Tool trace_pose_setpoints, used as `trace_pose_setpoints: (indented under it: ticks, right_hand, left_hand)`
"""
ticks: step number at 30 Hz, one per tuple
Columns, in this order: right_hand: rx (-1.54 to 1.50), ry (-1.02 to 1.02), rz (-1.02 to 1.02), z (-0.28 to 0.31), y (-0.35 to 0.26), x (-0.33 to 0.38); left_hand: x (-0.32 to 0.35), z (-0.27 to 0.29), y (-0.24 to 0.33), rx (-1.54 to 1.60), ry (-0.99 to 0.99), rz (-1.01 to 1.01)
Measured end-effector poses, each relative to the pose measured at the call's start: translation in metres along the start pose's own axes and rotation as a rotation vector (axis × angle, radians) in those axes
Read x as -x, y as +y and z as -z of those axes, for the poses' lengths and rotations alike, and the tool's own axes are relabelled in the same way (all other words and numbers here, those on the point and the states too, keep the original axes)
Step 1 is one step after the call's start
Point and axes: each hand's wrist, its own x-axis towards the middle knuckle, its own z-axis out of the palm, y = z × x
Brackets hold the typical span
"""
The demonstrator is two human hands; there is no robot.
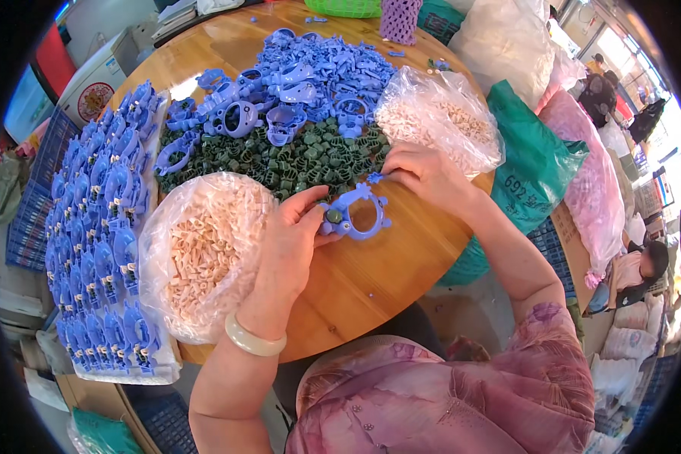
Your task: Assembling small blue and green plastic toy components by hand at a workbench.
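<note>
My left hand (291,231) pinches the side of a blue plastic frame (356,233) with a large round opening, just above the wooden table. A small dark green piece (333,216) sits in the frame beside my fingertips. The fingers of my right hand (431,178) are closed on a small blue plastic part (374,178) at the frame's far edge; its exact shape is partly hidden. Right beyond both hands lies a pile of dark green plastic pieces (280,163). A clear bag of small cream pieces (204,265) stands against my left wrist.
Behind the green pile rises a heap of blue plastic parts (325,68). Another bag of cream pieces (431,113) lies at the right. On the left, a white board (163,371) carries rows of blue assemblies. Green sacks (530,163) and a pink sack (583,181) flank the round table (386,295).
</note>
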Motion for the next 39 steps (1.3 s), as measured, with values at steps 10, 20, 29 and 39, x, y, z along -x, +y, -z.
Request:
trace_pose_setpoints:
  ticks: [10,20,29,39]
  right_hand:
    - [0.237,-0.255,0.014,0.035,-0.03,0.024]
    - [0.151,-0.295,-0.073,0.014,-0.032,0.036]
    - [-0.382,0.0,-0.403,0.016,-0.045,0.045]
    - [-0.854,0.169,-0.362,-0.004,-0.065,0.038]
  left_hand:
    - [0.0,0.003,0.002,0.036,-0.021,-0.006]
    - [-0.004,0.003,0.001,0.07,-0.008,-0.032]
    - [-0.003,0.003,0.002,0.055,-0.014,-0.038]
    - [0.0,-0.003,0.0,0.072,-0.012,-0.047]
